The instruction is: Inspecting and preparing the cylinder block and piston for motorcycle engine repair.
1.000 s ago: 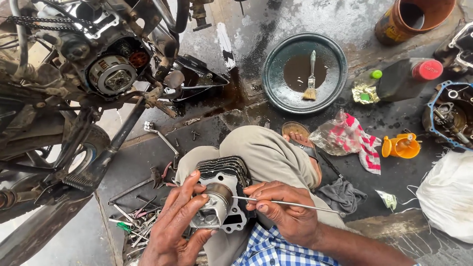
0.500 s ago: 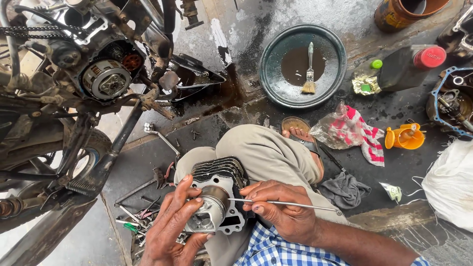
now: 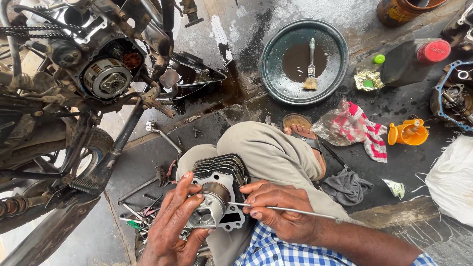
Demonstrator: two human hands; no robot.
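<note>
At the far left stands a stripped motorcycle (image 3: 74, 98) with its round clutch (image 3: 107, 79) open to view and the chain above it; on the dark floor under it lie loose tools (image 3: 143, 207), a spanner, pliers and a green-handled screwdriver among them; next comes the person's left hand (image 3: 172, 226), its fingers closed around the pale piston (image 3: 212, 204) that sits in the bore of a finned engine cylinder (image 3: 221, 182); the cylinder rests on the person's lap, against the grey trouser leg (image 3: 276, 152); just to the right, the right hand (image 3: 281, 209) is closed on a thin metal rod (image 3: 295, 211), whose tip touches the piston at the side while the long end points away to the right; beyond the knee a foot in a sandal (image 3: 298, 125) shows; further back stands a round dark green basin (image 3: 304, 61) with brown liquid and a brush (image 3: 310, 69) in it; to the right of the knee lie a grey rag (image 3: 347, 187) and a red and white cloth (image 3: 367, 130), then a yellow funnel (image 3: 406, 133), a dark bottle with a red cap (image 3: 414, 59), and at the edge a white sack (image 3: 453, 177).
</note>
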